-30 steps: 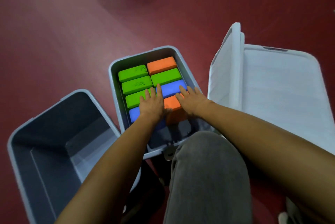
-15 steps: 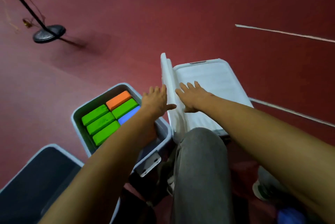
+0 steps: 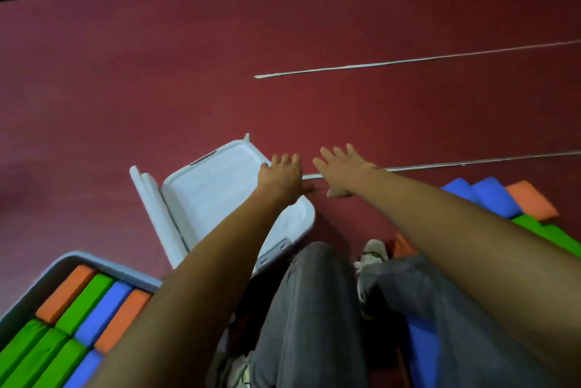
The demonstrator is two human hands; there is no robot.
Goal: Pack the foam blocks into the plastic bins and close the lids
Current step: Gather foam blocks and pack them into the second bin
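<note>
Both hands flat, fingers spread, empty: left hand (image 3: 282,178) over smooth grey plastic lid (image 3: 220,195), right hand (image 3: 341,172) over red floor (image 3: 188,89); matte rectangular foam blocks (image 3: 75,309) fill bin (image 3: 103,262) at 8 o'clock.

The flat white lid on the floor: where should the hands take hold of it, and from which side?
A judgement: grip the flat lid by its two long edges, one in each hand. The left hand already rests over its far right edge; the right hand hovers past it. A second lid stands on edge along the left side, so reach over that.
</note>
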